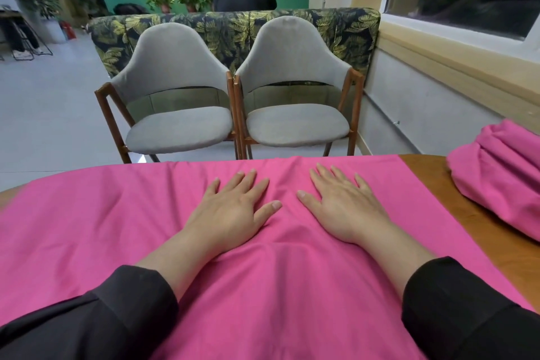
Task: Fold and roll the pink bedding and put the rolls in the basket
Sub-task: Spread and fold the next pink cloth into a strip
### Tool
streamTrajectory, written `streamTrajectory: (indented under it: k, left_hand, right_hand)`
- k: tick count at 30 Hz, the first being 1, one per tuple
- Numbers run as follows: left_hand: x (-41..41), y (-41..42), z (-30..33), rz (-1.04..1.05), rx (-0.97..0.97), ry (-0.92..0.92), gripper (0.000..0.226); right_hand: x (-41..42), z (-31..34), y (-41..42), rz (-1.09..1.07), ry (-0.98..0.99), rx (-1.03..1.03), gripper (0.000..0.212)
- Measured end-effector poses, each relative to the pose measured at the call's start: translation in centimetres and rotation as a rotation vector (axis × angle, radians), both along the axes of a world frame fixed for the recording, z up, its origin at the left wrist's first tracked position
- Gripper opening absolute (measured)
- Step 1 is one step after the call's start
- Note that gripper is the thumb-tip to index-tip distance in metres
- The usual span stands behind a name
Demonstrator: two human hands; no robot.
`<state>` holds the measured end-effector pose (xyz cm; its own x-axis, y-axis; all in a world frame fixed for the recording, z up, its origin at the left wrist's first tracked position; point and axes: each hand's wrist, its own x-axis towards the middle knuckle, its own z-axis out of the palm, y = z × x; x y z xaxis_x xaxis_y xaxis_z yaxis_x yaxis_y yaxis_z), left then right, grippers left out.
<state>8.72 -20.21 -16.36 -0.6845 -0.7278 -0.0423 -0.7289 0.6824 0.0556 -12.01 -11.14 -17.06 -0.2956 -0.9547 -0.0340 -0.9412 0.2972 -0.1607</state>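
Head view, hands on cloth. Your left hand [233, 210] and right hand [342, 202] both lie palm down on the pink sheet [102, 228], fingers straight and a little spread, thumbs pointing toward each other; neither hand pinches or curls round any cloth. The sheet is spread flat over the wooden table [432, 172], covering it from the left edge of the view to a bare strip of wood on your right, with its far hem running along the table's far edge just past your fingertips. A shallow ridge of wrinkles runs between your two hands, from near the far hem back toward your body (this is probably what the pressing is meant to flatten).

The sheet's long axis lies left to right across you, and far more cloth extends to your left than to your right, so a fold across the width would likely start from the left side, nearer your left hand. The right edge is within easy reach of your right hand.

A second bundle of pink cloth [496, 178] sits bunched on the table to your far right, apart from the sheet. No basket is in view. Two grey chairs [233, 126] stand beyond the table.
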Motion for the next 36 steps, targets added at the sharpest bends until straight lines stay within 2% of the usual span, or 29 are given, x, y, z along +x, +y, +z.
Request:
streamTrajectory:
  k: [4,6,8,11,15,30,33,36]
  left_hand:
    - [0.2,0.8,0.1,-0.016,0.009,-0.010,0.087]
    - [0.2,0.8,0.3,-0.012,0.014,-0.007,0.088]
    - [0.1,0.6,0.2,-0.010,0.013,0.005,0.083]
    - [0.1,0.4,0.0,-0.006,0.013,0.022,0.079]
    - [0.0,0.4,0.0,-0.010,0.013,-0.004,0.082]
    - [1.3,4.9,-0.2,-0.028,-0.009,0.014,0.095]
    - [1.6,5.3,0.2,-0.002,0.054,0.176,0.079]
    - [2.3,6.2,1.2,0.017,0.045,0.449,0.072]
  right_hand:
    - [0.3,0.2,1.1,-0.019,-0.045,-0.027,0.075]
    - [-0.2,0.6,1.5,-0.114,-0.090,-0.200,0.058]
    - [-1.3,1.0,2.1,-0.299,-0.049,-0.314,0.044]
    - [-3.1,1.2,3.7,-0.473,0.085,-0.243,0.045]
    - [-5.7,1.3,4.8,-0.578,0.045,-0.213,0.032]
    - [-5.1,-0.5,11.4,-0.521,0.116,-0.312,0.024]
    - [-4.4,-0.2,11.9,-0.456,0.051,-0.397,0.016]
    - [-3.2,-0.2,13.3,-0.322,0.034,-0.465,0.027]
